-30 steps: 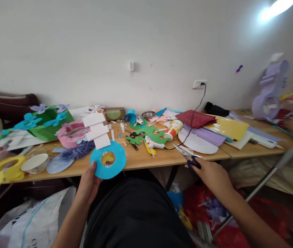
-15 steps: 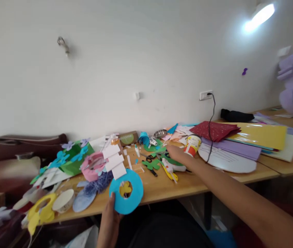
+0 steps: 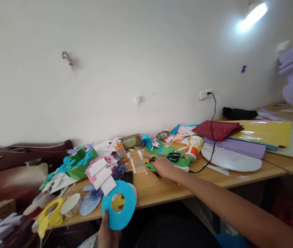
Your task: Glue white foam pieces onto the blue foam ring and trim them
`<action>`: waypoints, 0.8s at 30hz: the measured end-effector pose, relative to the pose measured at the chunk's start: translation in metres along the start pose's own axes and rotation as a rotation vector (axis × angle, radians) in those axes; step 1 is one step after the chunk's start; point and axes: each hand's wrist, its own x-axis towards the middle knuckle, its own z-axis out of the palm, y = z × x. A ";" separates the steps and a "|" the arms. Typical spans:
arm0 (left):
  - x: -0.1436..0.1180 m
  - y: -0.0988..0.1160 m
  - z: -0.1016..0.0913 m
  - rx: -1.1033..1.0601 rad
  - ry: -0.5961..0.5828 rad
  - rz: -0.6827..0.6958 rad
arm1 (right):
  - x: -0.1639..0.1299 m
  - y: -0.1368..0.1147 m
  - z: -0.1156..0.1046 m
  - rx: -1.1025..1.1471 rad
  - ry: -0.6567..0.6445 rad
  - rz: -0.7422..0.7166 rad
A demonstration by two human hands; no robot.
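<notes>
Head view shows your left hand [image 3: 108, 232] at the bottom edge, fingers clamped on the lower rim of a blue ring [image 3: 119, 205], a flat foam disc with a hole through which a yellow cutout [image 3: 117, 202] shows. The ring is held upright just in front of the near edge of the table [image 3: 161, 189]. Your right hand [image 3: 163, 167] reaches out over the tabletop and rests among green scraps [image 3: 170, 151]; you cannot tell whether its fingers are closed on anything. Scissors [image 3: 172, 156] with dark handles lie just beyond that hand, near an orange-and-white cup [image 3: 194, 147]. A pink ring [image 3: 100, 168] with white strips sits left of centre, beside a paper bowl [image 3: 70, 204].
</notes>
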 end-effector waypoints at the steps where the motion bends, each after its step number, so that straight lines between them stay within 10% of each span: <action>1: 0.000 -0.001 -0.001 -0.007 0.001 -0.009 | 0.005 -0.006 0.005 -0.039 -0.043 -0.007; 9: 0.002 -0.001 -0.019 -0.029 -0.005 0.020 | 0.023 -0.045 0.036 -0.212 -0.133 0.043; 17: 0.001 -0.005 -0.021 -0.013 0.014 0.058 | -0.043 -0.088 0.072 -0.082 -0.156 -0.287; 24: -0.007 -0.019 -0.016 -0.054 0.034 0.025 | -0.110 -0.029 0.026 0.159 0.444 -0.223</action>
